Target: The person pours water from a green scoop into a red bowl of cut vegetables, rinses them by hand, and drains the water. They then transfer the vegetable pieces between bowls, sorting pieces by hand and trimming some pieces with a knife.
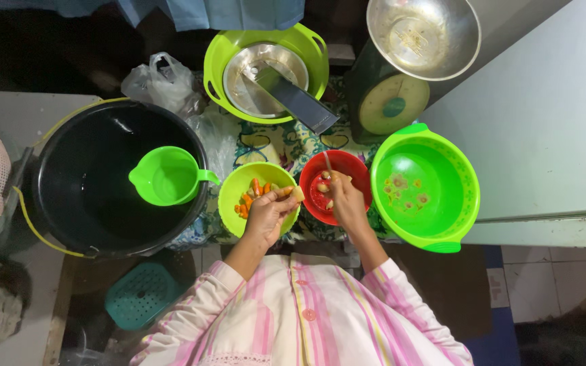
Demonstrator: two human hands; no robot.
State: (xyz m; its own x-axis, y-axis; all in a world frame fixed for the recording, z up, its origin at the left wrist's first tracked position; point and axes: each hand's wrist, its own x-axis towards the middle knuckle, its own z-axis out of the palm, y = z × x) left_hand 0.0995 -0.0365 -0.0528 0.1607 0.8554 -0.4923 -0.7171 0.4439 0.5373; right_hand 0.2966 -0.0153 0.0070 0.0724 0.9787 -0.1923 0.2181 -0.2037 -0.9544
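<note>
Left hand [266,211] is held over the lime bowl [230,203], fingers curled round a pale root piece [298,194] pinched at the tips. Right hand [344,198] is closed on a knife [328,163] over the red bowl [357,169], where a few peeled bits are sat. Orange-ish roots are piled in the lime bowl. A green jug [167,176] is parked in the black tub [76,196]. A crumpled clear bag [161,81] is seen up behind the tub.
</note>
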